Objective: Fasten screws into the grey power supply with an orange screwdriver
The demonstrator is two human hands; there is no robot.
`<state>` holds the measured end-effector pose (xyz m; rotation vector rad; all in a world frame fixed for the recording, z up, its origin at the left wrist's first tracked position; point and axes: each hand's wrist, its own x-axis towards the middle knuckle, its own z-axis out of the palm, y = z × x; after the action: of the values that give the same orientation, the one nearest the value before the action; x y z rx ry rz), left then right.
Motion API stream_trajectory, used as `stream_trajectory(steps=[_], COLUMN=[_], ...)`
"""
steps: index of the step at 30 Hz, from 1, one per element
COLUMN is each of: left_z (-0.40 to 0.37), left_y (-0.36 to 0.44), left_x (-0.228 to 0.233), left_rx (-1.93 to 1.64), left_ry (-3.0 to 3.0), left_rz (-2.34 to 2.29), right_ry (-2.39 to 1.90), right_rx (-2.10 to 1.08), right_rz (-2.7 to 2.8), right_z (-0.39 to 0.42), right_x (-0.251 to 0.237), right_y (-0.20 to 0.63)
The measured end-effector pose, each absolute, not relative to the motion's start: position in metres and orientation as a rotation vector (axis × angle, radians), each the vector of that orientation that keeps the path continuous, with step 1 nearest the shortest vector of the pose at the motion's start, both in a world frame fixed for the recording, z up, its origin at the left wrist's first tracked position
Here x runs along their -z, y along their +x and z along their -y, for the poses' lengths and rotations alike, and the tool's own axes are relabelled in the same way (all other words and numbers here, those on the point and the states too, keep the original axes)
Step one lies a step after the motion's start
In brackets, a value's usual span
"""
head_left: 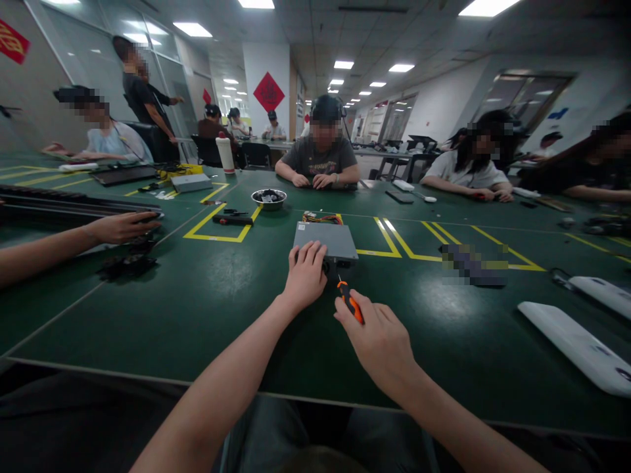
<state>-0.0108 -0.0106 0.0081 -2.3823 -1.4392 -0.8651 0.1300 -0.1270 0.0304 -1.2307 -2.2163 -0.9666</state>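
**Screwdriver at the near face of the grey box**

Grey box [326,240] lies flat mid-table, just inside the yellow tape lines, wires at its far edge. Left hand [305,274] is pressed on its near left corner, fingers spread, steadying. Right hand [379,341] is closed round an orange screwdriver [351,302], tip aimed at the box's near face. Step in hand looks like working a screw there. Next: tip seated square, box held firm. Steel bowl [269,196] stands farther off.

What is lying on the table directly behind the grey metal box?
Behind the grey metal box, a bundle of coloured wires shows, then a metal bowl holding dark small parts. The box hides where the wires end. The left hand covers its near corner.
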Motion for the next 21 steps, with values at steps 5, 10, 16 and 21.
stream_trajectory(steps=[5,10,16,21], left_z=[0.010,0.010,0.010,0.011], left_y=[-0.011,-0.011,-0.010,-0.011], left_x=[-0.008,-0.008,-0.008,-0.008], left_rx=[0.868,0.868,0.851,0.856], left_ry=[-2.379,-2.375,-2.379,-2.367], left_rz=[1.431,1.434,1.446,1.448], right_ry=[-1.369,-1.231,-1.388,-1.426], right_rx=[0.864,0.861,0.832,0.767], right_rz=[2.156,2.234,2.080,2.088], right_z=[0.127,0.129,0.125,0.131], right_x=[-0.031,-0.020,-0.025,-0.021], right_y=[0.126,0.123,0.129,0.120])
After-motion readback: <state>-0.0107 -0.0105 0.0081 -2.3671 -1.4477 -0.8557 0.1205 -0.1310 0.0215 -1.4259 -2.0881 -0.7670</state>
